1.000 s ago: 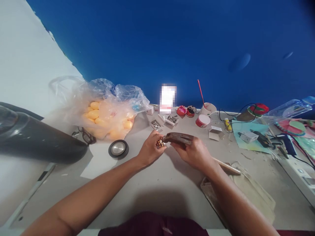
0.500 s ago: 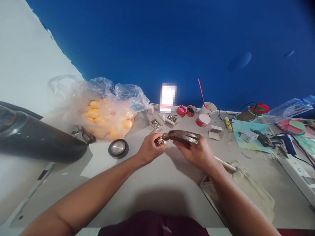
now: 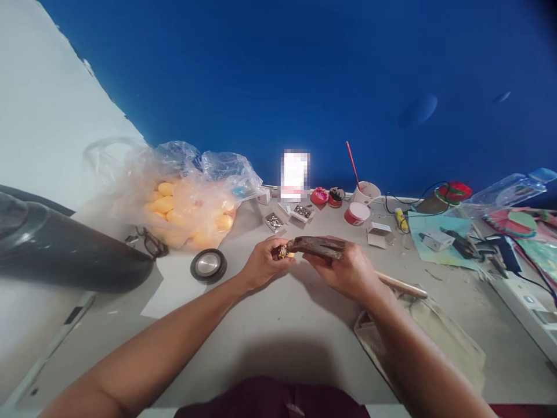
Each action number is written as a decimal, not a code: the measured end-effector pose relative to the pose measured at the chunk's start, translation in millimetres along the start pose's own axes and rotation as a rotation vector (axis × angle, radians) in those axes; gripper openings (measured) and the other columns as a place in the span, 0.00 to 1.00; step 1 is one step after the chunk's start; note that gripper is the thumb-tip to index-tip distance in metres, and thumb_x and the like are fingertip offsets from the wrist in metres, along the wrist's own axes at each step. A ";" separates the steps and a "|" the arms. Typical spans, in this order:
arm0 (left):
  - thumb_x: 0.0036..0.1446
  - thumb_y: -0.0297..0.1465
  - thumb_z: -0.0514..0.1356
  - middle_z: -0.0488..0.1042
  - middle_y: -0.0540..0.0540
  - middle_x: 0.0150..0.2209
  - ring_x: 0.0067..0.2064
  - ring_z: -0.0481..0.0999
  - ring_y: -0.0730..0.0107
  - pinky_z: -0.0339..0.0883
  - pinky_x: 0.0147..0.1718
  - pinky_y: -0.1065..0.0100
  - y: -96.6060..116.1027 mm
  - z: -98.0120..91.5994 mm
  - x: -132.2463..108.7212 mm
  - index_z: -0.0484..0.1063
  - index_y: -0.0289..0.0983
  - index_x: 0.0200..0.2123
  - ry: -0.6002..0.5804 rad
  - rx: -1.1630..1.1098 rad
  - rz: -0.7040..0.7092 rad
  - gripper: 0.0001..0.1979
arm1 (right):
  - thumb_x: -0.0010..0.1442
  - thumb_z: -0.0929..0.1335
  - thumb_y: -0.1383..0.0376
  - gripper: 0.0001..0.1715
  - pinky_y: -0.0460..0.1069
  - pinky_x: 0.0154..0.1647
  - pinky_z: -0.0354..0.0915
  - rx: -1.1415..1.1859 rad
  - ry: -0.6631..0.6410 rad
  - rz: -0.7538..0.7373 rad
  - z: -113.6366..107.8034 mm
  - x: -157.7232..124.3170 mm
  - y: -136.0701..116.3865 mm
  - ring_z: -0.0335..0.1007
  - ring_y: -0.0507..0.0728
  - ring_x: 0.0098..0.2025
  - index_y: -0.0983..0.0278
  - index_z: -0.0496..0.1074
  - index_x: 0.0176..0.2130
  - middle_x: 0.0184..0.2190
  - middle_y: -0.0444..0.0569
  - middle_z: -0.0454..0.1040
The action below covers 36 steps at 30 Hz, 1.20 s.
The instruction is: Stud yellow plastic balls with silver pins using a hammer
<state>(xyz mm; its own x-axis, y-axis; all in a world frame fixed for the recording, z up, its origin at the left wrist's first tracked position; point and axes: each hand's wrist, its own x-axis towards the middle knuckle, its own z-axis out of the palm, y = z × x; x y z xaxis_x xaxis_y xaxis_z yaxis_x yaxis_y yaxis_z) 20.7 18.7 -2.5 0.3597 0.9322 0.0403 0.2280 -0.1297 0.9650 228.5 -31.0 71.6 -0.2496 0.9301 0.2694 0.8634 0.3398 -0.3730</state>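
Observation:
My left hand (image 3: pixel 263 265) has its fingers closed around a small yellow object (image 3: pixel 284 252) with shiny metal bits on its face; most of it is hidden by the fingers. A claw hammer (image 3: pixel 314 246) is gripped near its head by my right hand (image 3: pixel 350 271). The hammer's face rests at or very close to the yellow object, and its wooden handle slants out under the right forearm. Just beyond my hands are two small white boxes, a left one (image 3: pixel 274 223) and a right one (image 3: pixel 303 213), filled with shiny small metal pieces.
Yellow egg-shaped pieces lie in a clear plastic bag (image 3: pixel 191 197) at back left. Left of my hand sits a round black-rimmed disc (image 3: pixel 209 265). A big dark cylinder (image 3: pixel 73 244) juts in from the left. Cloth (image 3: pixel 439 337) lies under the right forearm; tubs (image 3: pixel 357 213) stand behind.
The hammer head has shifted slightly left and down against the yellow object, and its handle now shows farther to the right. My left hand keeps the same hold.

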 end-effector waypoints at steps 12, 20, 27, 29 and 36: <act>0.51 0.30 0.67 0.76 0.46 0.42 0.35 0.71 0.71 0.65 0.34 0.70 2.0 0.7 -2.3 0.79 0.35 0.45 -0.034 -0.023 0.067 0.16 | 0.67 0.67 0.57 0.18 0.50 0.42 0.71 0.020 0.015 0.100 -4.0 3.1 0.3 0.82 0.60 0.41 0.54 0.81 0.51 0.39 0.49 0.85; 0.49 0.29 0.69 0.77 0.42 0.52 0.48 0.79 0.62 0.72 0.51 0.61 -7.7 4.1 -2.3 0.70 0.37 0.59 -0.024 -0.187 -0.021 0.32 | 0.66 0.68 0.57 0.18 0.50 0.45 0.72 0.102 -0.038 0.157 -9.3 7.2 -1.4 0.81 0.60 0.46 0.54 0.80 0.53 0.42 0.49 0.85; 0.51 0.29 0.68 0.77 0.39 0.55 0.50 0.80 0.59 0.72 0.52 0.58 -6.4 6.4 -3.9 0.67 0.38 0.61 -0.068 -0.245 -0.007 0.33 | 0.65 0.68 0.57 0.17 0.50 0.46 0.72 0.117 -0.052 0.156 -6.0 6.9 -2.0 0.81 0.60 0.45 0.55 0.81 0.51 0.42 0.50 0.85; 0.51 0.28 0.68 0.77 0.39 0.54 0.49 0.80 0.60 0.72 0.52 0.59 -5.7 7.1 -4.0 0.68 0.38 0.61 -0.082 -0.241 -0.008 0.33 | 0.66 0.68 0.58 0.17 0.50 0.45 0.72 0.130 -0.035 0.127 -5.5 6.4 -1.7 0.81 0.60 0.44 0.55 0.81 0.51 0.43 0.50 0.85; 0.50 0.31 0.70 0.77 0.43 0.49 0.41 0.80 0.66 0.76 0.43 0.63 -8.8 6.4 -2.1 0.68 0.39 0.58 -0.036 -0.331 -0.053 0.31 | 0.64 0.68 0.55 0.16 0.50 0.39 0.71 0.088 0.039 0.166 -3.2 4.6 5.0 0.81 0.60 0.40 0.54 0.82 0.48 0.39 0.48 0.85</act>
<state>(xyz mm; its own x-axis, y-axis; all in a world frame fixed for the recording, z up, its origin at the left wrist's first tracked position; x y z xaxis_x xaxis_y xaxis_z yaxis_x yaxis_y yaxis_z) 23.8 15.7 -12.7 0.3883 0.9214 -0.0158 -0.0571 0.0412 0.9975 233.2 -25.5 73.9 -0.0880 0.9688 0.2317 0.8494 0.1945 -0.4906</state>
